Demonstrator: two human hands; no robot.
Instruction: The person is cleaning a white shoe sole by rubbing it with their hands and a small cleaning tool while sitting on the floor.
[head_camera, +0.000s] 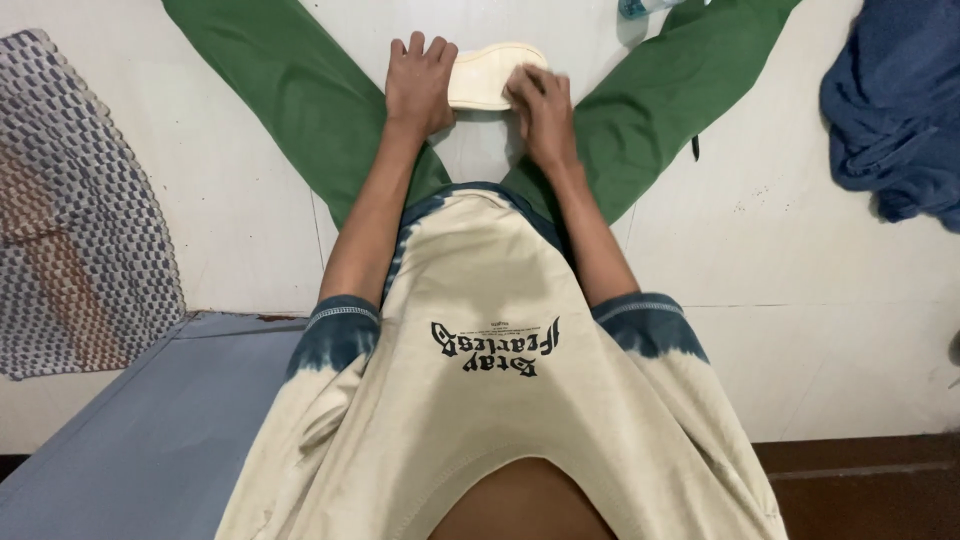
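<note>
I sit on a white tiled floor (800, 300) with my legs in green trousers (300, 100) spread apart. A small cream folded cloth (490, 75) lies on the floor between them. My left hand (420, 85) rests palm down against the cloth's left end, fingers together. My right hand (540, 110) presses on the cloth's right end, with its fingers curled over the edge. Both hands touch the cloth, and part of it is hidden under them. My cream and dark blue shirt (490, 400) fills the lower middle of the view.
A woven chequered mat (80, 200) lies at the left. A crumpled dark blue garment (890, 110) sits at the upper right. A grey-blue sheet (150, 430) covers the lower left. A brown strip (860, 490) runs along the bottom right.
</note>
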